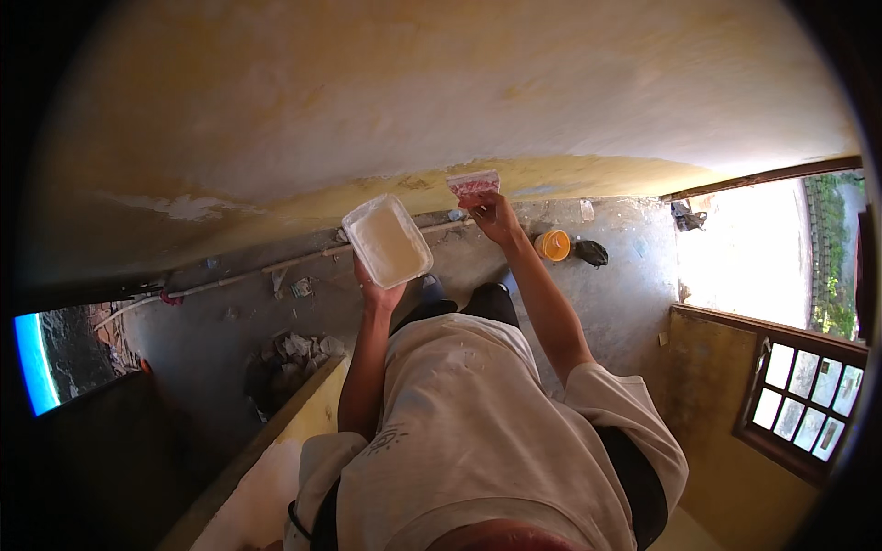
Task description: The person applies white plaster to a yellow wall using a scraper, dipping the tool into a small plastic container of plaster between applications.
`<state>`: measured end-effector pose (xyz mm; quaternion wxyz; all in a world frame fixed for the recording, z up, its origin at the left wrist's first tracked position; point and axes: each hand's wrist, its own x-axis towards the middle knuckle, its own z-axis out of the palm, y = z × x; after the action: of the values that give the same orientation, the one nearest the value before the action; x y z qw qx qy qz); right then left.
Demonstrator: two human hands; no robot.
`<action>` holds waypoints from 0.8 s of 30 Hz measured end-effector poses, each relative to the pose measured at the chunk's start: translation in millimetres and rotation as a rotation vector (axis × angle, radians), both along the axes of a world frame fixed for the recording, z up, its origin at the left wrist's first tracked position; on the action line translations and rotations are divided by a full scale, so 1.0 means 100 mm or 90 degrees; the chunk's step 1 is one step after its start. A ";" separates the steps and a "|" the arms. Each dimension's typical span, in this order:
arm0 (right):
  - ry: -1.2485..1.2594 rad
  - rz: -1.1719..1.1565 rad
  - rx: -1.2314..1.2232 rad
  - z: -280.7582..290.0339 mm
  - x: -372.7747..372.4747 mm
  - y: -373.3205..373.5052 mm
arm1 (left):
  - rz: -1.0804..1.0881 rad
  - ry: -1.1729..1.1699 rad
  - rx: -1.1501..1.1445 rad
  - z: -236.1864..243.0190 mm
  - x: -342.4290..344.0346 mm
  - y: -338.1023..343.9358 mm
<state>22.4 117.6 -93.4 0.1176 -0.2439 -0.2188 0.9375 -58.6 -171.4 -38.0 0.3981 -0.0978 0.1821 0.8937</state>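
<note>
My left hand (378,292) grips a white rectangular tub (347,223) from below, near its left side. A pale, creamy paste (393,246) covers the inside of the tub. Farther right and a little higher, my right hand (497,218) is closed on a broad, flat scraper (474,184), its face streaked reddish and white. The scraper is up by the yellow and whitish wall (560,110); I cannot tell whether its edge touches. Most of the fingers under the tub are hidden.
A long pole (303,260) lies along the wall's foot. An orange bucket (553,245) stands beside a black bag (591,253). A heap of crumpled sacks (292,363) lies by a low wall (308,409). To the right are a bright opening (744,248) and a paned window (805,401).
</note>
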 end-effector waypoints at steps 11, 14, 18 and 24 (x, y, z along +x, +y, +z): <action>0.008 -0.075 0.033 0.20 -0.52 0.06 | 0.038 -0.025 -0.014 0.19 0.02 -0.24; 0.090 -0.071 0.078 1.09 -0.60 0.06 | 0.032 -0.025 0.027 0.06 -0.01 -0.18; 0.152 -0.124 0.026 2.47 -0.62 0.23 | -0.004 0.005 0.017 0.11 -0.08 0.16; 0.305 -0.099 0.060 3.66 -0.29 0.30 | -0.052 0.034 0.050 0.41 -0.04 0.42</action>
<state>-6.5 147.9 272.6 0.2490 -0.0250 -0.2089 0.9454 -62.8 -129.7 2.7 0.4331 -0.0506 0.1614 0.8853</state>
